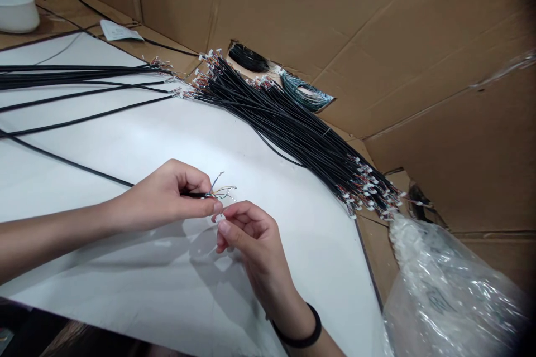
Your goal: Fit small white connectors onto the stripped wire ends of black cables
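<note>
My left hand [176, 192] is closed around a black cable [100, 173] close to its stripped end. Out of that end fan several thin coloured wires [221, 192], blue, orange and pale ones among them, with bare or shiny tips. Just below the wires, my right hand [247, 228] pinches a small white piece [220, 216] between thumb and index finger. It looks like a connector, though the fingers partly hide it. The two hands nearly touch at the fingertips, above the white work surface [167, 268].
A thick pile of black cables [276, 117] with white connectors at both ends lies beyond my hands. More loose cables [84, 75] stretch along the left. At right sits a clear plastic bag [448, 290] of white pieces. Cardboard walls [293, 5] enclose the back; a white bowl [19, 11] stands far left.
</note>
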### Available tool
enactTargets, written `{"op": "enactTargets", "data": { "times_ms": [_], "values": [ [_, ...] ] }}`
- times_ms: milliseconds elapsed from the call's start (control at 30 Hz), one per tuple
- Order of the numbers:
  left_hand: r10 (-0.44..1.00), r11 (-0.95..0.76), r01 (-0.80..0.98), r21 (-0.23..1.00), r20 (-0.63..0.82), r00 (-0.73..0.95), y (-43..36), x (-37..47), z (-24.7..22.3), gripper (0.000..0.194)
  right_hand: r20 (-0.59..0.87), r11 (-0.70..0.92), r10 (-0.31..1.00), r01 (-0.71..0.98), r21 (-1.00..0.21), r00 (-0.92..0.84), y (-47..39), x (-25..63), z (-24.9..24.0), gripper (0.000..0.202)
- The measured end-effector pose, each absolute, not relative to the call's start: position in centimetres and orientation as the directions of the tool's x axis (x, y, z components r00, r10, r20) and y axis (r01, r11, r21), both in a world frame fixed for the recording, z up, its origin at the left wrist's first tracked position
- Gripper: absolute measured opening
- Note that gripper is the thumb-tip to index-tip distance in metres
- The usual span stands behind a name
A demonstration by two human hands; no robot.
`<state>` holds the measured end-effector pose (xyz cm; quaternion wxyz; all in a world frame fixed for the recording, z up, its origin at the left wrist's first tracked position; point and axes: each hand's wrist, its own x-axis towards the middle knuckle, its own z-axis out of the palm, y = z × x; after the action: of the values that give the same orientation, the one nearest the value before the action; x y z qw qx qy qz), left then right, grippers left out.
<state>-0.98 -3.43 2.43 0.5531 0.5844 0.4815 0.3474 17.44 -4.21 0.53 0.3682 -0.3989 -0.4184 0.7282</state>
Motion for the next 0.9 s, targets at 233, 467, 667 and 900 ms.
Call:
{"op": "enactTargets", "data": {
  "times_ms": [233, 467, 667, 900],
  "values": [
    [0.947, 0.091, 0.187, 0.978, -0.143, 0.287, -3.54, -1.01, 2.54, 0.029, -0.281, -0.387, 0.863, -0.192, -0.902, -0.421, -4.15, 17.51, 0.63, 0.018],
    [0.944, 0.066, 0.191, 0.979, -0.123, 0.307, -3.58, -0.94, 2.44, 0.03, -0.273, -0.361, 0.872, -0.157, -0.919, -0.407, -4.14, 17.49, 0.66, 0.019],
    [0.936, 0.056, 0.205, 0.977, -0.123, 0.331, -3.4, -0.89, 2.31, 0.028, -0.186, -0.216, 0.935, -0.068, -0.974, -0.302, -4.53, 17.38, 1.31, 0.016],
    [0.926, 0.083, 0.206, 0.975, -0.152, 0.346, -3.56, -0.9, 2.31, 0.026, 0.022, 0.045, 0.979, 0.108, -0.993, -0.204, -5.04, 17.66, 1.41, 0.004]
  ]
}}
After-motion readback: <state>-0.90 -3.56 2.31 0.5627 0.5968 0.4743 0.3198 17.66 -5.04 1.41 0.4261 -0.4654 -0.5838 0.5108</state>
